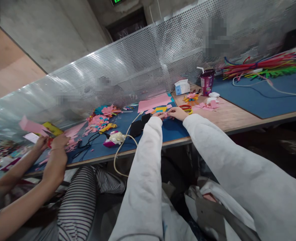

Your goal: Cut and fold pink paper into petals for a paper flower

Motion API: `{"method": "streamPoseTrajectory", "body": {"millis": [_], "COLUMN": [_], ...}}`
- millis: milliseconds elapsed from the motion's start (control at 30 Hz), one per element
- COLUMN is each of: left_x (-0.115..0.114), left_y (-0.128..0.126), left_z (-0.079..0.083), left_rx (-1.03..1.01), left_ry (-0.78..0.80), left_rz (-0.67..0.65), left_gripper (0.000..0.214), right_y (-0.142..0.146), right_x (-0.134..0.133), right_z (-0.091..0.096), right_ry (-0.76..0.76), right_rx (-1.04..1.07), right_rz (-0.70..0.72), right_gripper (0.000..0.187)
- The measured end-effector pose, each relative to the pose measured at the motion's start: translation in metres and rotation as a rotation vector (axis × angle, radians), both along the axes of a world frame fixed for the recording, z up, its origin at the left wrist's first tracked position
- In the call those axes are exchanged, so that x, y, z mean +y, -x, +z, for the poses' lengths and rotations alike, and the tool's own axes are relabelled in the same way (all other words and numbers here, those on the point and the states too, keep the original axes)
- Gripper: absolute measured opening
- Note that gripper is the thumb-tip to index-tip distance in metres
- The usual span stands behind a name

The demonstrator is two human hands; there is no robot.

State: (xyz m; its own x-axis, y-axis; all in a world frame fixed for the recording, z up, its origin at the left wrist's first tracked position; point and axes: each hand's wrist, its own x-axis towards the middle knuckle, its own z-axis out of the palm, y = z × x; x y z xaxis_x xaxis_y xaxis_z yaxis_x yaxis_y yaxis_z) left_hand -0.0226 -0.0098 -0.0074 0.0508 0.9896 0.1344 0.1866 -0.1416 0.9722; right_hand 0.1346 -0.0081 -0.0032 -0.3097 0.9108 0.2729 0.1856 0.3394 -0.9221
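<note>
My left hand [159, 115] and my right hand [178, 113] meet over the blue tabletop, fingers closed around a small piece of pink paper [165, 115]. Its exact shape is too small to make out. Just behind my right hand lie scissors [186, 108] with red and yellow handles. Beyond my fingers are yellow paper [160, 109] and a large pink sheet [155, 102]. Pink paper scraps [208, 105] lie on the wooden board [234, 112] to the right.
A co-worker's hands [59, 142] handle pink paper at the left. Paper flowers [99, 122], a black flat case [136, 128] and a white cable [116, 157] lie between us. A purple cup [207, 82] and small carton [182, 87] stand near the perforated metal screen [137, 60].
</note>
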Motion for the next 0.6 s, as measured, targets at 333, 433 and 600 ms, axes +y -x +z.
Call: {"method": "streamPoseTrajectory", "body": {"millis": [333, 433, 600], "left_x": [0.001, 0.002, 0.004], "left_y": [-0.014, -0.014, -0.01], "left_z": [0.003, 0.002, -0.002], "left_rx": [0.027, 0.013, -0.016], "left_ry": [0.121, 0.119, 0.084], "left_rz": [0.191, 0.206, 0.12], "left_gripper": [0.013, 0.013, 0.014], "right_y": [0.001, 0.001, 0.001], "right_x": [0.004, 0.005, 0.004], "right_z": [-0.004, -0.005, -0.006], "right_ry": [-0.044, -0.054, -0.078], "right_rx": [-0.007, -0.01, 0.008], "right_rz": [0.006, -0.005, 0.016], "right_gripper": [0.005, 0.009, 0.008]}}
